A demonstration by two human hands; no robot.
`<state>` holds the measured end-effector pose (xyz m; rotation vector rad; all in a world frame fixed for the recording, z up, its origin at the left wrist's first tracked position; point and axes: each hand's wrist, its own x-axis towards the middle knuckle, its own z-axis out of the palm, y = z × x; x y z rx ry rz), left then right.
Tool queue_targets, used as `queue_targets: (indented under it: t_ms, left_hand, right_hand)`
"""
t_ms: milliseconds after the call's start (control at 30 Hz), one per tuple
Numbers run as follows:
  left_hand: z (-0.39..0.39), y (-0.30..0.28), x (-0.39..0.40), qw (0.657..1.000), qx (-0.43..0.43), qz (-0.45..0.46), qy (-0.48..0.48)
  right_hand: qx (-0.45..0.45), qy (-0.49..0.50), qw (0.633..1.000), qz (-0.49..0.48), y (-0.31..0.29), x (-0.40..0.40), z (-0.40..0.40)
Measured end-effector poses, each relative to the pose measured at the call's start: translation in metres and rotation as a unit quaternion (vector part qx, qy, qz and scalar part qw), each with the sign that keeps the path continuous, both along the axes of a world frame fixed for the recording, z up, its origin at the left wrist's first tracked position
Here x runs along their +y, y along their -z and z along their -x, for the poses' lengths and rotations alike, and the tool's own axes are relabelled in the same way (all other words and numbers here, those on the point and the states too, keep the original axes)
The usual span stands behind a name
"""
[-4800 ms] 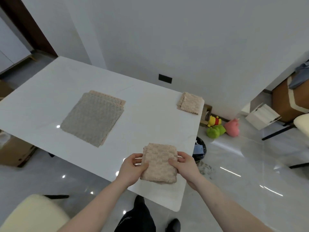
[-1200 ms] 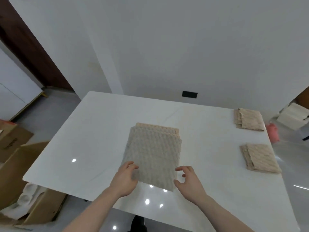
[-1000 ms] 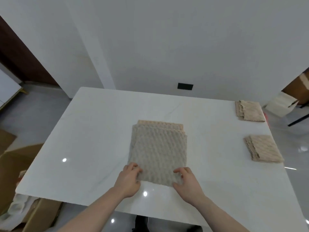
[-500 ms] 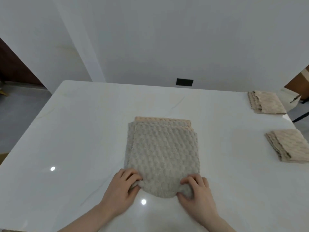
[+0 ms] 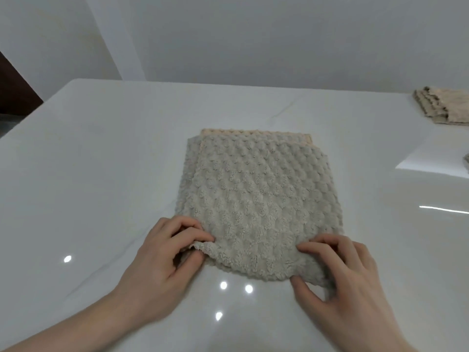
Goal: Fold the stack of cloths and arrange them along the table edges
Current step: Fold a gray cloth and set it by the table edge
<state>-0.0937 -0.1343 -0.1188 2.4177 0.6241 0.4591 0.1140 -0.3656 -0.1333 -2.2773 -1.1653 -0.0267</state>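
Between left hand [image 5: 162,260] and right hand [image 5: 340,278], both pinch top cloth's [image 5: 256,199] near corners.

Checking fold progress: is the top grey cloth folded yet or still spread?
Spread. The top grey cloth lies flat on the stack; left hand and right hand pinch only its lifted near corners.

The cloth stack [image 5: 256,196] is lying mid-counter [image 5: 101,161], its near corners sitting under the left hand [image 5: 162,265] and right hand [image 5: 347,283]. A folded cloth [image 5: 441,105] is resting far right.
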Motion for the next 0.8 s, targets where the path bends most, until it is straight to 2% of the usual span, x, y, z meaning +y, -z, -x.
queue_targets:
  t_ms: [167,333,533,700,800]
  left_hand:
    - [-0.001,0.004,0.003,0.998,-0.045,0.035,-0.004]
    - [-0.001,0.005,0.005,0.990,-0.122,0.068,-0.031]
    - [0.004,-0.009,-0.005,0.974,-0.213,-0.009,-0.072]
    - [-0.021,-0.079,0.004,0.958,-0.275,0.003,-0.085]
    - [-0.039,-0.142,0.010,0.958,-0.274,-0.041,-0.071]
  right_hand:
    - [-0.021,-0.017,1.000,-0.015,0.003,-0.002,-0.001]
    - [0.002,-0.017,0.996,-0.089,0.000,-0.004,-0.001]
    - [0.019,0.002,0.987,-0.162,-0.024,-0.002,-0.001]
    - [-0.013,0.017,0.976,-0.216,-0.093,0.015,-0.018]
    - [-0.041,0.031,0.972,-0.229,-0.146,0.024,-0.031]
